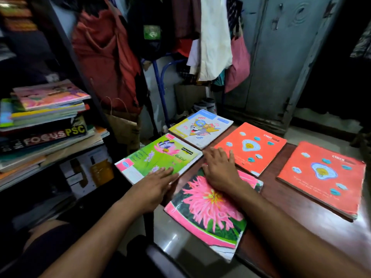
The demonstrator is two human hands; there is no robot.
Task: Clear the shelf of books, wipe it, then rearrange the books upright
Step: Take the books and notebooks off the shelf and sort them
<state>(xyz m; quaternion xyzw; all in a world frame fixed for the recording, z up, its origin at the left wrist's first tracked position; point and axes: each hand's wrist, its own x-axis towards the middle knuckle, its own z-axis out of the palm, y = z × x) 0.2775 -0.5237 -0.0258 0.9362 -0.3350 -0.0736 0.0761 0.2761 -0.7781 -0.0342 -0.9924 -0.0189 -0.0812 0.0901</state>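
Now both hands lie flat, fingers straight: left hand (158, 184) on the green book (160, 157), right hand (219, 169) on the pink-flower book (210, 209).

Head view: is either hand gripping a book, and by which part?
Neither grips. Left hand lies flat on the green notebook's near corner; right hand lies flat on the pink-flower notebook's far edge.

The right hand (219, 170) is covering the pink flower book's (208, 211) top corner, while the book stack (46, 125) is running off the frame's left edge.
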